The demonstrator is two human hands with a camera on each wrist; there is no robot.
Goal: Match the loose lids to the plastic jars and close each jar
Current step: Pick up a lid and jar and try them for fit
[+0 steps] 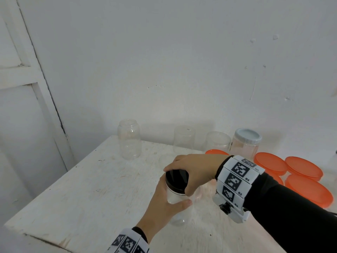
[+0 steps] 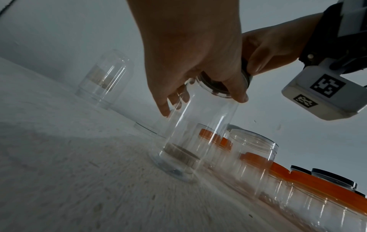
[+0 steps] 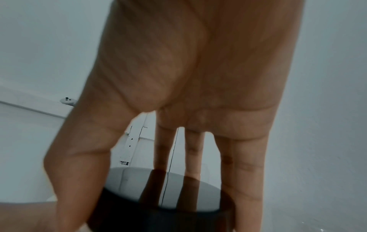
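Observation:
A clear plastic jar (image 1: 176, 199) stands upright near the middle of the white table (image 1: 82, 194). My left hand (image 1: 174, 190) grips its body from the near side, thumb on the right and fingers round the left. A black lid (image 1: 177, 178) sits on the jar's mouth, and my right hand (image 1: 177, 180) holds its rim from above with thumb and fingers. The left wrist view shows the left hand (image 2: 202, 105) round the jar (image 2: 198, 141) and the right hand's fingers (image 2: 258, 62) on the lid (image 2: 218, 87). In the right wrist view my right hand (image 3: 158, 196) straddles the lid (image 3: 123, 208).
Three open clear jars (image 1: 129, 139) (image 1: 184, 137) (image 1: 218, 141) and one jar closed with a pale lid (image 1: 246, 141) line the back by the wall. Several orange lids (image 1: 303, 168) lie at the right. Black lids (image 2: 333, 177) show behind them. The table's left edge drops off.

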